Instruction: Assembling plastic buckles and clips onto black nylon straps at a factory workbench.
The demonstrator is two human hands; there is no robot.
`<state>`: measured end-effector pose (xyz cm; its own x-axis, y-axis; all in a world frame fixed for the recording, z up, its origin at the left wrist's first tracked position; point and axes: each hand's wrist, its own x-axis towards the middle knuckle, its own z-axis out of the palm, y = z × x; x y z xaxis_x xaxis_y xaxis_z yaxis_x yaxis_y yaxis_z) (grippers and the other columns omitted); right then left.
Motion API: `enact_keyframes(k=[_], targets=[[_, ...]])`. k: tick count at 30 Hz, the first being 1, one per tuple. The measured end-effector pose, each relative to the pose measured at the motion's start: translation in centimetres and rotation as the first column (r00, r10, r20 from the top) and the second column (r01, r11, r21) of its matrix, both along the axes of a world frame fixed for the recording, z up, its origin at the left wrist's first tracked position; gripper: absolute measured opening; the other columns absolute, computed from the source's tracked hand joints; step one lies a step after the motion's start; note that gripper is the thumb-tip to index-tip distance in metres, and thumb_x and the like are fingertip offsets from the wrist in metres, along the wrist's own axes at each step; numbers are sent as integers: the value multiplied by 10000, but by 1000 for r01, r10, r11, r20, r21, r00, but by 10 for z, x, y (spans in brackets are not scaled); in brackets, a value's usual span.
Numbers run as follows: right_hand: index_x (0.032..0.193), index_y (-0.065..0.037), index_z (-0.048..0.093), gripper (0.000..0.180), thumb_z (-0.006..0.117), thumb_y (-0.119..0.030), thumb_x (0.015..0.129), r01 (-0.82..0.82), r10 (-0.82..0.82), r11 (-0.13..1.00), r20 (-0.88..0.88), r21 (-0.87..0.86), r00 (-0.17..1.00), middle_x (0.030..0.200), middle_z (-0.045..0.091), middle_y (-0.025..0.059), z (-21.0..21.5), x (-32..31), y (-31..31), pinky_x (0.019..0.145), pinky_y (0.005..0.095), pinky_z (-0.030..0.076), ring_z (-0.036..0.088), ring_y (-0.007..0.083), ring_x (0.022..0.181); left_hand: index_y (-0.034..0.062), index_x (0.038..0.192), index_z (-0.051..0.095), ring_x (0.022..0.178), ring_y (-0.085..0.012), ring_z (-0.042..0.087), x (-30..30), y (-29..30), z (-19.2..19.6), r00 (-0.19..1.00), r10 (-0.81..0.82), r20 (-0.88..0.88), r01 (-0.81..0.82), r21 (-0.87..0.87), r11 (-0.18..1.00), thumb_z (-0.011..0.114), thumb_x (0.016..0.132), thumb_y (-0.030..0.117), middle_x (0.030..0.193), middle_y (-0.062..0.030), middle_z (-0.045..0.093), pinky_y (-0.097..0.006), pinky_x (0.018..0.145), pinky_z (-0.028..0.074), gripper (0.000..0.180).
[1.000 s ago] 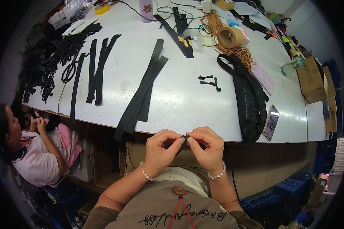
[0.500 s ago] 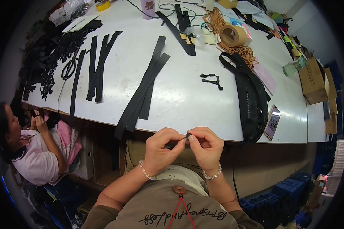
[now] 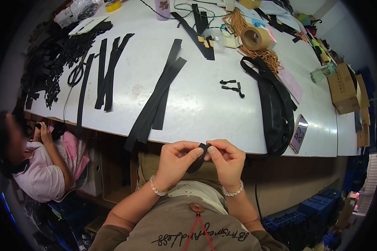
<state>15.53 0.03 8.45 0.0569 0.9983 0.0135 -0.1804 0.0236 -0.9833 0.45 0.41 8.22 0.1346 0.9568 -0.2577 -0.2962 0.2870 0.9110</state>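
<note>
In front of my body, just off the table's near edge, both hands pinch one black fabric strip (image 3: 196, 165). My left hand (image 3: 176, 162) is closed on it with thumb and forefinger. My right hand (image 3: 227, 162) pinches its upper end close beside the left thumb. Part of the strip hangs in a curve below the fingertips; whatever small piece may be between them is hidden. Long black strips (image 3: 161, 94) lie crossed on the table ahead, their near ends hanging over the edge. To the right are several small black zipper pulls (image 3: 231, 88).
A black bag (image 3: 276, 111) and a phone (image 3: 298, 134) lie at the right of the white table (image 3: 205, 108). Scissors (image 3: 76, 76), more strips (image 3: 109, 75) and a black heap (image 3: 65, 62) lie left. Tape (image 3: 255, 38) stands behind. A co-worker (image 3: 44, 167) sits at left.
The strip has turned up between my hands, and a wider part of it now shows below and between my fingertips. My left hand has shifted slightly left; the co-worker's head and hands have moved.
</note>
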Motion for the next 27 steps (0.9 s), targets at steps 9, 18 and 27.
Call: enact_keyframes(k=[9, 18, 27], targets=[[944, 72, 633, 107, 582, 52, 852, 28, -38, 995, -106, -91, 994, 853, 642, 73, -8, -6, -3, 613, 193, 504, 610, 87, 682, -26, 882, 642, 725, -51, 608, 4, -1, -2, 999, 19, -42, -17, 47, 999, 680, 810, 3, 806, -31, 657, -175, 630, 504, 86], [954, 70, 627, 118, 574, 72, 849, 49, -53, 997, -67, -55, 996, 864, 634, 75, -7, -9, -1, 656, 215, 534, 629, 103, 719, -32, 851, 631, 736, -87, 644, 3, 1, 3, 994, 50, -96, -43, 78, 996, 662, 808, -16, 808, -61, 668, -200, 667, 531, 56], [977, 64, 627, 137, 570, 75, 853, -19, 19, 1000, -7, -1, 1000, 954, 621, 110, -2, -6, 1, 689, 236, 558, 635, 133, 790, -18, 827, 636, 727, -91, 640, 2, 0, -1, 976, 76, -203, -35, 199, 979, 677, 787, -15, 811, -52, 648, -208, 657, 528, 58]])
